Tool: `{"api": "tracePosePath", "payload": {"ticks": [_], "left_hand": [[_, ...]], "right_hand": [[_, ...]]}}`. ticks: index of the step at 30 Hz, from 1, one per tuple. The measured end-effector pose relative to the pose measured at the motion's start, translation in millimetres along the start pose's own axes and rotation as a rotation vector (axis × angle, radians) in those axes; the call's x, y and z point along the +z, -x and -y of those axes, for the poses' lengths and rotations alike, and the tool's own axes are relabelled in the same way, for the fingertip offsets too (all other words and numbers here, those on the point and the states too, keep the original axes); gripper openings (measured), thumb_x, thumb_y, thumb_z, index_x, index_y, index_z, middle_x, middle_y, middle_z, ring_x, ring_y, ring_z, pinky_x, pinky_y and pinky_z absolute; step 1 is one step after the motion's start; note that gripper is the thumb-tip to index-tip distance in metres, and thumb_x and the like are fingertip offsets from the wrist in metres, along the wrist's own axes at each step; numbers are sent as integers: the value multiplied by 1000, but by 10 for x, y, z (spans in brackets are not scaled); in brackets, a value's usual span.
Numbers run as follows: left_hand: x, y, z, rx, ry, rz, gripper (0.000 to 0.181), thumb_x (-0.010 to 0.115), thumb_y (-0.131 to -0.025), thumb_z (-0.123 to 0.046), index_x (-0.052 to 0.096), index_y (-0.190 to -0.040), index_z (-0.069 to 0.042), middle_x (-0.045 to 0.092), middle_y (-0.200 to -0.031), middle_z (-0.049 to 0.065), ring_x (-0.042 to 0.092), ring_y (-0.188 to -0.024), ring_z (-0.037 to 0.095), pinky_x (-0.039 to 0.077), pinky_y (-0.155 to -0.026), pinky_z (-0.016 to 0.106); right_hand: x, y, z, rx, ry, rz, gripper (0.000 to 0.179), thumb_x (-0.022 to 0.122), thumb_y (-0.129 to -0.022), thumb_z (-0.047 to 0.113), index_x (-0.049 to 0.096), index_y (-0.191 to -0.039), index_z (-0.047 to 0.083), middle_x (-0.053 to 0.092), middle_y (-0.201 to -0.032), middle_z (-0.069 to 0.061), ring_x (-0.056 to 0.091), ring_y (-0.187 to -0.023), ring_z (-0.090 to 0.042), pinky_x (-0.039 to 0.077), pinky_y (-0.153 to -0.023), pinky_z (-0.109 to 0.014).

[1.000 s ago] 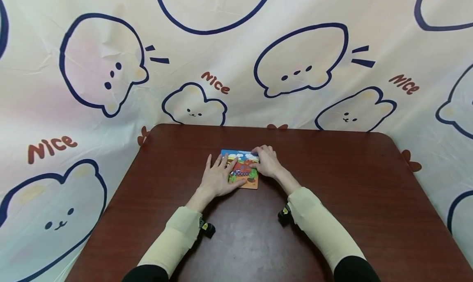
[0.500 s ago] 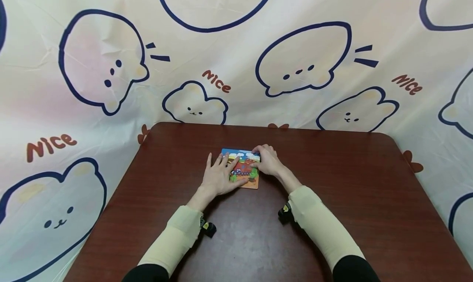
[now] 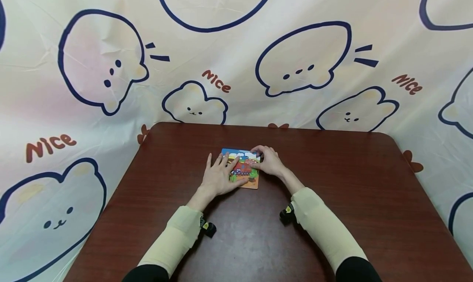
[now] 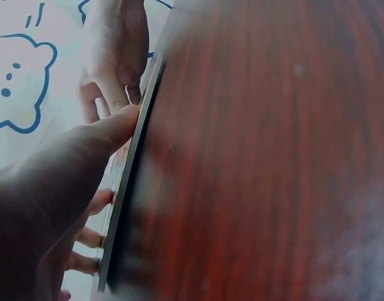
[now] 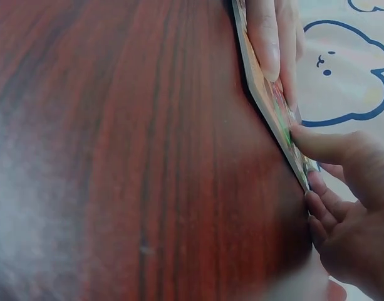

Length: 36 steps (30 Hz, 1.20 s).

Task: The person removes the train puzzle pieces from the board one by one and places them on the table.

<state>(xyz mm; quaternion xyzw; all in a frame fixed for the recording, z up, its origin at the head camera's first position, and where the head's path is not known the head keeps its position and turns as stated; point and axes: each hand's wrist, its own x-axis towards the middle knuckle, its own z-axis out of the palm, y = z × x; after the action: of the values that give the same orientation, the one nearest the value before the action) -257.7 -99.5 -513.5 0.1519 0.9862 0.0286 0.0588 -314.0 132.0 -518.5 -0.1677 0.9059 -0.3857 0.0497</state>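
A thin, brightly coloured picture board [image 3: 244, 167] lies flat on the table, printed with clouds, a red train-like shape and green bushes. My left hand [image 3: 218, 178] rests across its left part with fingers spread, the thumb near the front edge. At the right side, my right hand [image 3: 269, 162] holds the far right corner with curled fingers. In the right wrist view, the right thumb [image 5: 323, 143] presses on the board's printed face while the other fingers meet its edge. The left wrist view shows the board's thin side edge [image 4: 130, 172] low over the table.
The dark brown wooden table [image 3: 236, 241] stretches around the board on every side. Behind it hangs a pale cloth backdrop [image 3: 236, 52] with bear drawings. Small black wrist cameras [image 3: 209, 228] sit under both pale sleeves.
My right wrist and forearm have shifted slightly to the right and nearer, with the fingers still at the board's corner. The left hand and the board look unchanged.
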Motion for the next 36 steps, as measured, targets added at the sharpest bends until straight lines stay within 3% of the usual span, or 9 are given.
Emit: {"api": "tracePosePath", "payload": {"ticks": [5,9,28,36], "left_hand": [[-4,6,4,3,9,-2,97,44,-97,-90,29,-176,-35,28,-183,12,26,-172,35,7,-140,66],[-9,10,3,6,20,-8,97,45,-97,-90,29,-176,-35,29,-183,12,25,-172,35,8,-139,66],[-18,11,-4,-4,75,4,96,48,-97,-88,30,-175,-35,26,-184,13,22,-173,36,5,-140,66],[1,1,4,-3,74,3,97,48,-97,-89,30,-175,-34,25,-184,13,22,-173,35,4,-140,66]], "right_hand": [[7,14,-16,25,-62,-11,46,89,-94,16,72,-136,6,67,-111,-12,56,-94,-23,45,-84,-34],[-10,22,-36,24,-105,-3,49,89,-94,12,71,-139,4,68,-113,-14,56,-94,-23,46,-83,-31],[-46,42,-116,-24,-200,39,55,85,-95,5,68,-147,2,79,-106,-15,66,-90,-16,54,-84,-27],[-74,28,-112,18,-232,48,54,85,-96,7,68,-147,1,82,-109,-18,74,-96,-24,60,-93,-41]]}}
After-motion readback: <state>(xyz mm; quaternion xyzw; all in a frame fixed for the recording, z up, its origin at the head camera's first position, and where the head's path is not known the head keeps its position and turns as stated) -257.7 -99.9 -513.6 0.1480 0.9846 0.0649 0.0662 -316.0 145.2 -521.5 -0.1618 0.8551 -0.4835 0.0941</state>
